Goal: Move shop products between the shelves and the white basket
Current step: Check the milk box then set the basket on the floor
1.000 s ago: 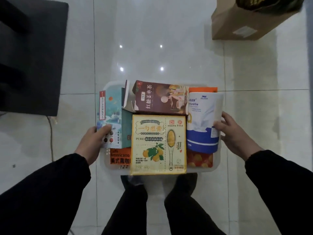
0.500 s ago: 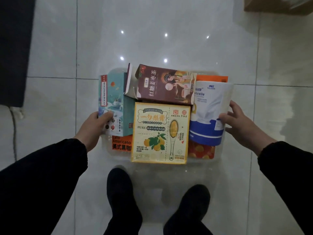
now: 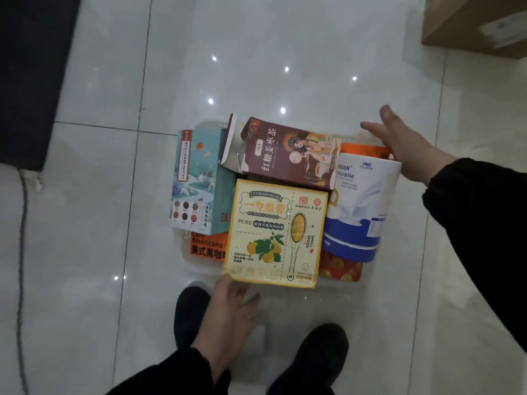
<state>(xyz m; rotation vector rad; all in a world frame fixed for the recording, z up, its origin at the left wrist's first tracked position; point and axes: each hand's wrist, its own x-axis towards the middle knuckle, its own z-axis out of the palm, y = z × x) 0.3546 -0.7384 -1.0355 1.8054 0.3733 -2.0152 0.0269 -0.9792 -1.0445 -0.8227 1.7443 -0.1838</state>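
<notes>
Fingers spread on both, your left hand sat by the yellow box at its near corner, right hand over the white basket, likely steadying the heap.

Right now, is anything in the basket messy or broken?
Yes. The dark red tea box at the back of the white basket lies tilted across other products, and the flap at its left end stands open. Nothing looks spilled.
</notes>
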